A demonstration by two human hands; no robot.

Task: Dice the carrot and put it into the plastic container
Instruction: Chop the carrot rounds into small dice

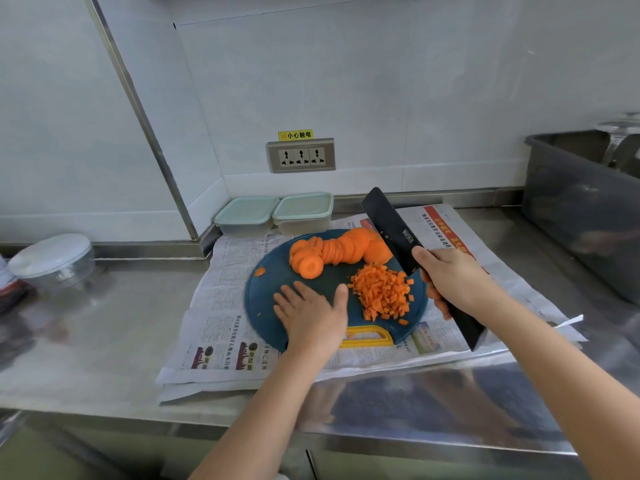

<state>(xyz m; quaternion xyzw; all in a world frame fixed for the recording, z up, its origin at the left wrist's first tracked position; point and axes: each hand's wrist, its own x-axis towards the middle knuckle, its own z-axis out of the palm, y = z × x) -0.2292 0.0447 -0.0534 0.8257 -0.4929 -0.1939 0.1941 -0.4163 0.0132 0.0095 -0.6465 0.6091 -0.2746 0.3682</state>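
Observation:
A round dark blue cutting board (266, 306) with a yellow handle lies on newspaper. Orange carrot slices (332, 252) are fanned across its far side, and a heap of diced carrot (381, 294) sits on its right. My left hand (311, 317) lies flat on the board, fingers straight, just left of the dice. My right hand (453, 282) grips a black cleaver (394, 233), its blade raised and tilted over the board's right edge. Two lidded plastic containers (304, 213) stand behind the board against the wall.
Newspaper (214, 327) covers the steel counter under the board. A lidded clear bowl (55, 261) stands at the far left. A large grey tub (581, 206) occupies the right. A wall socket (300, 155) is behind the containers.

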